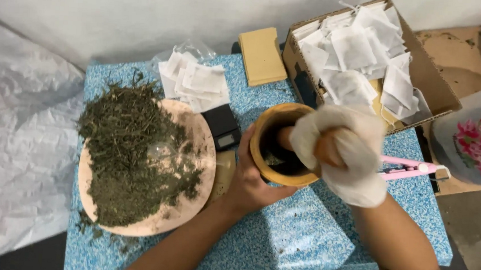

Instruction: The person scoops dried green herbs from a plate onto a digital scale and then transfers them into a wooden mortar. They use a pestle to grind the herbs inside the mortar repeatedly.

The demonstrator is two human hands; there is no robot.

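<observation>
Mortar (278, 146), wooden, stood mid-surface (301, 235), right of the herb tray (190, 205). Left hand (251, 181) had a closed grip on its side; gloved right hand (343, 153) clasped the pestle (327, 148) inside it.

My right hand (346, 153) wears a thin white cloth-like glove around a smooth wooden pestle (324, 148). My bare left hand (251, 181) cups the wooden mortar (268, 137), its rim smooth and matt. The table (301, 235) is speckled blue, faintly glossy. Dry, rough herbs (124, 149) lie on a matt tray (199, 154). Thin paper sachets (359, 53) fill a cardboard box (436, 81).
</observation>
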